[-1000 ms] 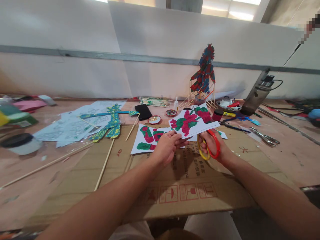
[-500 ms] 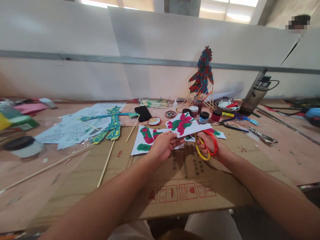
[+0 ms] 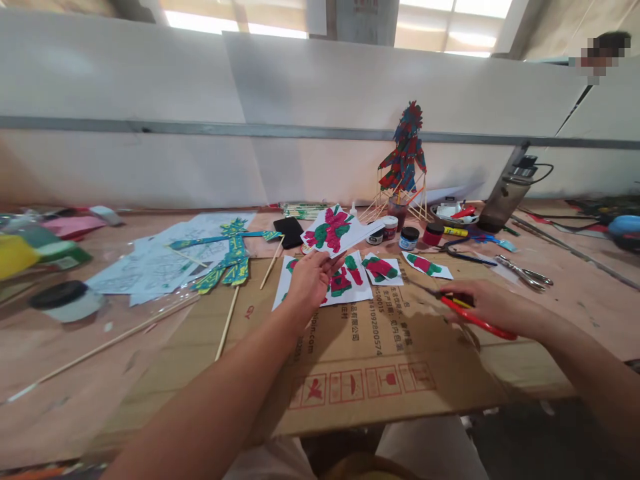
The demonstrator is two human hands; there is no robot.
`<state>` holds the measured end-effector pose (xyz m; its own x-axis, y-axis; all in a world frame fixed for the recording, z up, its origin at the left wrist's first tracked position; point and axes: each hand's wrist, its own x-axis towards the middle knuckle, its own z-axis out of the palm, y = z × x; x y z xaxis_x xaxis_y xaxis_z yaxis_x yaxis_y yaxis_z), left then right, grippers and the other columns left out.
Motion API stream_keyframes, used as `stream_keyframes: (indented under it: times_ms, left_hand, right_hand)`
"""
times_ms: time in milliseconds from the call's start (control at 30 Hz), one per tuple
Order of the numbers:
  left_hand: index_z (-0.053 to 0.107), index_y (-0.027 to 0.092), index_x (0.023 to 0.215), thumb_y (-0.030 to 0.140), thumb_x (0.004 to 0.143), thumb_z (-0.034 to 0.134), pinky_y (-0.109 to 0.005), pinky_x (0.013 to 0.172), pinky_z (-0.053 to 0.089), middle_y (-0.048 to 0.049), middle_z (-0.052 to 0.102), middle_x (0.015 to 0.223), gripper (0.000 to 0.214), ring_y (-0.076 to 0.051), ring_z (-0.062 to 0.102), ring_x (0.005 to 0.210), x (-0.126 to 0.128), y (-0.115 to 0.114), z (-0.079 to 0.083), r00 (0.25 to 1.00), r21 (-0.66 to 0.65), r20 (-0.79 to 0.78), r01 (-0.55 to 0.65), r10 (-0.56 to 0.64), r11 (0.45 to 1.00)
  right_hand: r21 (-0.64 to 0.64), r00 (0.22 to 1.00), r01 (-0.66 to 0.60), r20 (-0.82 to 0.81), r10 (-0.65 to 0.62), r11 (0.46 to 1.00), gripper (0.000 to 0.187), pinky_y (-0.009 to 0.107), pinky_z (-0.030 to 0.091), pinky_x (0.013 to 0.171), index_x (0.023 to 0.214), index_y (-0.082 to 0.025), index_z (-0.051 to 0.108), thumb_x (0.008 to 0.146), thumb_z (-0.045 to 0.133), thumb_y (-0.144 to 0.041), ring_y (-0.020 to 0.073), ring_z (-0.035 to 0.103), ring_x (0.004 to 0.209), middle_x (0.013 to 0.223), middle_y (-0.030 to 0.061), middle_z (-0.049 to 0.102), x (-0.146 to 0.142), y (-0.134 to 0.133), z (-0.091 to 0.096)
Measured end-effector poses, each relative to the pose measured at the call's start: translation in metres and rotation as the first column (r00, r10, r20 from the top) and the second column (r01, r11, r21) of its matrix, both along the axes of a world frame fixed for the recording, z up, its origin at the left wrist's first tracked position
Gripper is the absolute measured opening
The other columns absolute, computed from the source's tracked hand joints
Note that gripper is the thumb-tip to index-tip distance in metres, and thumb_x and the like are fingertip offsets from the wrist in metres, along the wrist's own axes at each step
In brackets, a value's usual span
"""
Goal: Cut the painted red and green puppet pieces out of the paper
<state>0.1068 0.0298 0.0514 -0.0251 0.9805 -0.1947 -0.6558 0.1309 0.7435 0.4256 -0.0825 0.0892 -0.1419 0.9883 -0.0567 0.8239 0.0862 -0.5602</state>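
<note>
My left hand (image 3: 311, 277) pinches the lower edge of a piece of white paper (image 3: 327, 232) painted with a pink and green shape, held up above the table. Over the right side of the cardboard, my right hand (image 3: 473, 303) is closed around scissors (image 3: 480, 322) with red and yellow handles; their blades point left, apart from the paper. Below the raised piece lies a larger painted sheet (image 3: 357, 293), partly hidden by my left hand. Two smaller painted cutouts, one squarish (image 3: 381, 268) and one narrow (image 3: 427, 265), rest to its right.
Flattened cardboard (image 3: 360, 413) covers the near table. A blue-green paper puppet on sticks (image 3: 233, 250) lies left on printed sheets. Behind are a black phone (image 3: 289, 230), paint jars (image 3: 409, 237), a red-blue figure (image 3: 407, 150), pliers (image 3: 467, 252) and a bottle (image 3: 507, 197). A person is at far right.
My right hand with the scissors has moved right and down, away from the paper. My left hand has shifted the painted piece left and up, uncovering the cutouts beneath.
</note>
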Motion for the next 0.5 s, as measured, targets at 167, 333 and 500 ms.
stream_keyframes:
  times_ms: [167,333,500]
  left_hand:
    - [0.051,0.020,0.069,-0.001,0.078,0.068,-0.027,0.077,0.064,0.0027,0.063,0.065,0.028,-0.013,0.074,0.068,0.000,0.001,-0.002,0.999,-0.011,-0.029,-0.012,0.012,1.000]
    - [0.053,0.020,0.071,0.000,0.075,0.072,-0.026,0.077,0.064,0.0039,0.061,0.066,0.028,-0.011,0.070,0.064,0.001,0.000,-0.002,0.999,-0.013,-0.049,0.002,-0.003,1.000]
    - [0.051,0.019,0.066,0.000,0.077,0.070,-0.028,0.077,0.063,0.0050,0.058,0.063,0.029,-0.010,0.065,0.061,0.000,-0.001,0.000,0.998,0.018,-0.056,0.003,-0.002,1.000]
  right_hand:
    - [-0.096,0.963,-0.161,0.204,0.178,0.982,0.048,0.039,0.059,0.090,0.116,-0.029,0.084,0.070,0.078,-0.016,0.0340,0.075,0.107,0.115,0.0096,0.082,0.005,-0.016,-0.002]
    - [0.174,0.991,0.037,0.120,-0.059,0.984,0.011,0.036,0.056,0.084,0.092,-0.026,0.080,0.090,0.069,-0.027,0.0291,0.073,0.098,0.105,0.0089,0.081,-0.031,0.018,-0.004]
    - [-0.038,0.978,0.208,0.042,-0.206,0.977,0.003,0.026,0.049,0.059,0.087,-0.020,0.072,0.088,0.069,-0.018,0.0195,0.069,0.067,0.076,0.0051,0.076,-0.063,0.066,-0.020]
